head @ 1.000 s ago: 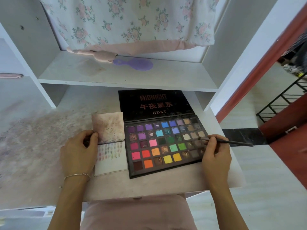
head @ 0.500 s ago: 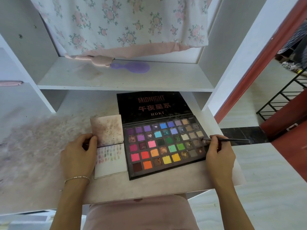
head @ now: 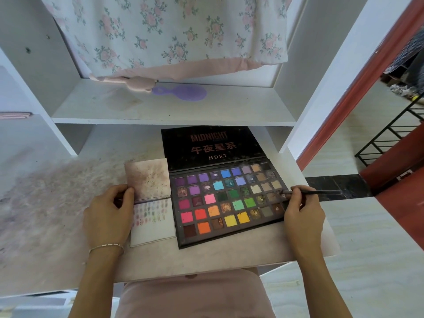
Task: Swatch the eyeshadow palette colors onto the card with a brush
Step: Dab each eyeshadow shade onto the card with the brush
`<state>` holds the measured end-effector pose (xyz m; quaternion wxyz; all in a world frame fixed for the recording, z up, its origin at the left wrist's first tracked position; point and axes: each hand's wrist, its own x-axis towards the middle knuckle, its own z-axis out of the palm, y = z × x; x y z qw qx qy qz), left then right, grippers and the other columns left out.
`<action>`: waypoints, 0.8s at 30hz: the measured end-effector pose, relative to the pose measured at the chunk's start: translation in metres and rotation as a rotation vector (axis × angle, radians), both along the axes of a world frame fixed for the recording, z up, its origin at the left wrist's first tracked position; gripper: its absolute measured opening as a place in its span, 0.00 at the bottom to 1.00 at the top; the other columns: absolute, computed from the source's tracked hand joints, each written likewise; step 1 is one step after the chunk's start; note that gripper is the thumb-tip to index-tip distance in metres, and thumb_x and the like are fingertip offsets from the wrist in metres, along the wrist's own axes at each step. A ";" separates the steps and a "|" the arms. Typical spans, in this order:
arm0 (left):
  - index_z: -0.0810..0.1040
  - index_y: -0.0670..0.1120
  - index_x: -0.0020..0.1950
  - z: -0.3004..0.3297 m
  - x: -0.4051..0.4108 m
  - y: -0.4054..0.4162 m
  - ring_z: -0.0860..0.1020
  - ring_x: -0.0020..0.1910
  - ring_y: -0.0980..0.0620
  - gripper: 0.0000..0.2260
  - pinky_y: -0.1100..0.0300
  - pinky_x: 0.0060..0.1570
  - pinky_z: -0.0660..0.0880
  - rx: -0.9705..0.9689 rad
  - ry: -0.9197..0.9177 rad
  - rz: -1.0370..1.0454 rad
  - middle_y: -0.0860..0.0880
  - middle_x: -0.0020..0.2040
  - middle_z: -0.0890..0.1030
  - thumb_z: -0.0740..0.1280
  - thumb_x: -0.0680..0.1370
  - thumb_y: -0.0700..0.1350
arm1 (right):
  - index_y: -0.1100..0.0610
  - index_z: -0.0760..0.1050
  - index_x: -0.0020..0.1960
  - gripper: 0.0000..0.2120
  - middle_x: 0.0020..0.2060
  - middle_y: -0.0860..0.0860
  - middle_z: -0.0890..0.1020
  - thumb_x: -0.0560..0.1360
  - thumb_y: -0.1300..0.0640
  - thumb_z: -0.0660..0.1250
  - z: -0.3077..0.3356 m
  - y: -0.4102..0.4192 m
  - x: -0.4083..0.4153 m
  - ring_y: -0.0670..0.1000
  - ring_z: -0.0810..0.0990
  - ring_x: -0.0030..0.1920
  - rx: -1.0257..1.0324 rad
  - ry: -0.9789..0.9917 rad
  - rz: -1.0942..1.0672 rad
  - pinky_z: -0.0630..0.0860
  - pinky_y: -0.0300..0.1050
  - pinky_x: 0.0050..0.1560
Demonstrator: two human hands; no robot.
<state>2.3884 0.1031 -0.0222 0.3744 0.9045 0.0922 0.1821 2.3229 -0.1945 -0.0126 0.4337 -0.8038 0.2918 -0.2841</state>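
An open black eyeshadow palette with several rows of bright pans lies on the desk, its lid flat behind it. Left of it lies a white card with small colour swatches near its top, hinged to a stained flap. My left hand grips the card's left edge at the fold. My right hand pinches a thin dark brush, its tip down on a brown pan at the palette's right edge.
The palette and card sit on a stained pale desk whose front edge is near my lap. A shelf above holds a purple hairbrush under floral cloth. A black metal rack stands on the floor at right.
The camera has tilted slightly, shifting the scene. Both hands stay where they were; the brush tip remains on the pans at the palette's right edge.
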 end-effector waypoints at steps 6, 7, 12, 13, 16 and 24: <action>0.81 0.43 0.48 -0.001 0.001 0.000 0.74 0.38 0.47 0.07 0.59 0.38 0.65 -0.010 0.006 0.004 0.42 0.41 0.82 0.65 0.76 0.43 | 0.49 0.68 0.46 0.06 0.37 0.39 0.72 0.78 0.59 0.59 0.002 0.008 -0.003 0.38 0.74 0.37 -0.025 -0.026 0.067 0.66 0.28 0.34; 0.81 0.43 0.48 -0.001 0.001 0.000 0.74 0.38 0.47 0.07 0.59 0.38 0.65 -0.011 0.006 0.004 0.42 0.42 0.82 0.65 0.76 0.43 | 0.47 0.68 0.44 0.08 0.37 0.39 0.73 0.78 0.60 0.59 0.003 0.011 -0.005 0.38 0.75 0.38 -0.009 -0.042 0.096 0.68 0.28 0.33; 0.81 0.44 0.48 -0.001 0.000 0.000 0.72 0.37 0.50 0.07 0.59 0.37 0.64 -0.019 0.009 0.004 0.43 0.41 0.82 0.65 0.75 0.43 | 0.43 0.69 0.42 0.12 0.37 0.41 0.77 0.78 0.61 0.58 0.010 0.039 -0.005 0.31 0.76 0.41 0.103 -0.102 0.261 0.72 0.25 0.34; 0.81 0.44 0.48 0.000 0.000 0.000 0.72 0.37 0.50 0.07 0.60 0.36 0.64 -0.015 0.012 0.001 0.43 0.41 0.82 0.65 0.75 0.44 | 0.44 0.69 0.42 0.12 0.35 0.41 0.77 0.78 0.60 0.59 0.010 0.045 -0.004 0.33 0.77 0.39 0.123 -0.113 0.284 0.73 0.27 0.33; 0.81 0.44 0.48 0.001 0.000 -0.001 0.75 0.38 0.47 0.07 0.59 0.35 0.64 -0.019 0.022 -0.004 0.43 0.41 0.82 0.65 0.75 0.43 | 0.44 0.71 0.40 0.12 0.31 0.43 0.79 0.77 0.59 0.59 0.011 0.064 -0.003 0.38 0.78 0.35 0.147 -0.127 0.356 0.74 0.30 0.31; 0.81 0.45 0.48 0.004 -0.002 -0.004 0.78 0.40 0.46 0.07 0.57 0.39 0.72 -0.062 0.046 -0.004 0.45 0.40 0.82 0.65 0.75 0.44 | 0.43 0.73 0.39 0.12 0.37 0.51 0.78 0.77 0.57 0.59 0.012 0.122 0.003 0.50 0.76 0.34 0.198 -0.104 0.581 0.73 0.37 0.31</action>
